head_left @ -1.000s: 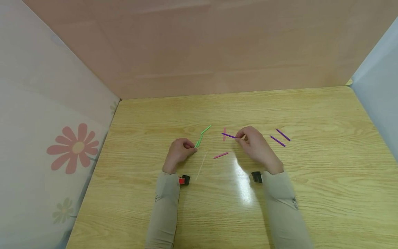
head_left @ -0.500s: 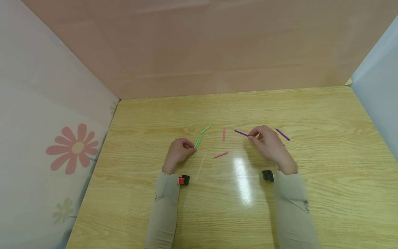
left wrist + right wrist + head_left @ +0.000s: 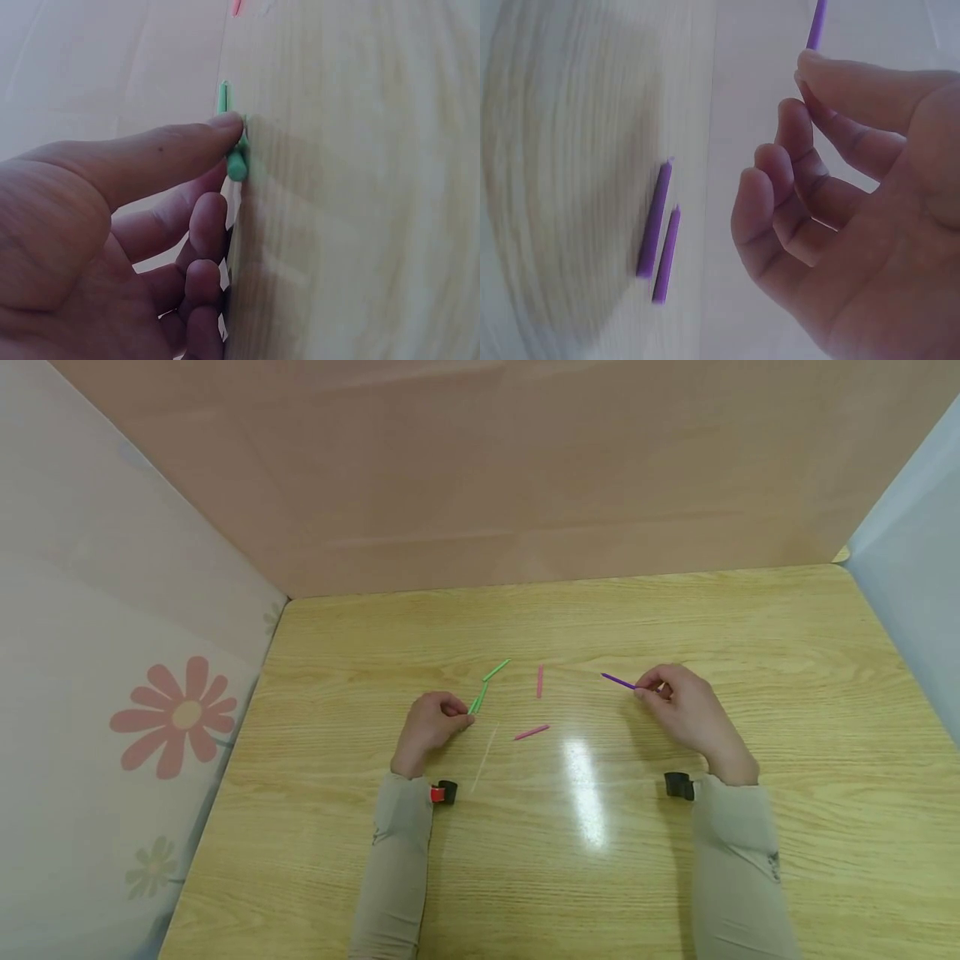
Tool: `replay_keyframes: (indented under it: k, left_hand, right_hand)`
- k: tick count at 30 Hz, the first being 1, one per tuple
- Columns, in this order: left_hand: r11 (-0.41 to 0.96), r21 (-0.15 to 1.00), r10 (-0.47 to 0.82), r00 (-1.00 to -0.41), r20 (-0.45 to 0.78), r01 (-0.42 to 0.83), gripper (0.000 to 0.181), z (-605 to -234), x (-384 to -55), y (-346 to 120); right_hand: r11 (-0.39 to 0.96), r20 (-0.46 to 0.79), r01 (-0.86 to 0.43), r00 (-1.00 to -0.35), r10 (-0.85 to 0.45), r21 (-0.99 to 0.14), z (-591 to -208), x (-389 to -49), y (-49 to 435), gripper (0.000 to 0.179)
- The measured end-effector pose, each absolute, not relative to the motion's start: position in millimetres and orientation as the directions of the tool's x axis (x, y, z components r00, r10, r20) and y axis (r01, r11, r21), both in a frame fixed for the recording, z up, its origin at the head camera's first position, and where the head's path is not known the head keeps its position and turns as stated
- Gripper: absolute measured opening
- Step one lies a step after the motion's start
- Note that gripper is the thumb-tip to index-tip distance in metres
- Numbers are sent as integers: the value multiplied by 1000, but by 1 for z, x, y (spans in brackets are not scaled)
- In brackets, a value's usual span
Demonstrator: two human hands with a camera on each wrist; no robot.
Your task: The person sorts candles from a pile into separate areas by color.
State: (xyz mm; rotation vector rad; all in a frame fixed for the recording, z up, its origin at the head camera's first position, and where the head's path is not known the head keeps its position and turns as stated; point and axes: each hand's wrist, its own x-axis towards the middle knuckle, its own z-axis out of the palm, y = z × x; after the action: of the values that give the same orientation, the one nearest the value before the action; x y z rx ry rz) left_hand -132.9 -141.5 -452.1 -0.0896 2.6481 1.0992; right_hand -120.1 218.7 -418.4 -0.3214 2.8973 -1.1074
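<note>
My right hand [image 3: 690,710] pinches a thin purple stick [image 3: 618,680] with a pointed tip between thumb and forefinger, raised above the table. Two more purple sticks [image 3: 654,221] [image 3: 667,255] lie on the wood below it in the right wrist view; in the head view the hand mostly covers them. My left hand [image 3: 431,727] holds a green stick [image 3: 237,166] low at the table surface, thumb against it. Beyond its fingertips, other green sticks [image 3: 497,670] lie end to end. Two pink sticks [image 3: 539,682] [image 3: 532,732] lie apart between the hands.
The wooden table [image 3: 337,652] meets a brown cloth backdrop [image 3: 525,477] at the back. A flowered panel [image 3: 187,527] stands at the left and a pale panel [image 3: 915,610] at the right. A pale thin line [image 3: 485,756] crosses the wood; I cannot tell its nature.
My right hand has moved rightward with the purple stick, away from the upper pink stick and over the other purple sticks. The left hand has stayed in place.
</note>
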Motion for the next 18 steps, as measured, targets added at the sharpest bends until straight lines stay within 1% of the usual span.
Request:
replay_keyframes:
  k: [7, 14, 18]
  left_hand:
    - [714, 682, 51, -962, -270, -154, 17, -453, -133, -142]
    - [715, 683, 54, -962, -267, -149, 17, -452, -133, -143]
    - [713, 685, 54, -962, -267, -150, 16, -453, -133, -143]
  right_hand:
    - [731, 68, -180, -981, -180, -658, -421, -117, 229, 14]
    - [751, 13, -124, -988, -151, -649, -421, -114, 240, 18]
    - [759, 3, -104, -991, -133, -643, -421, -112, 247, 18]
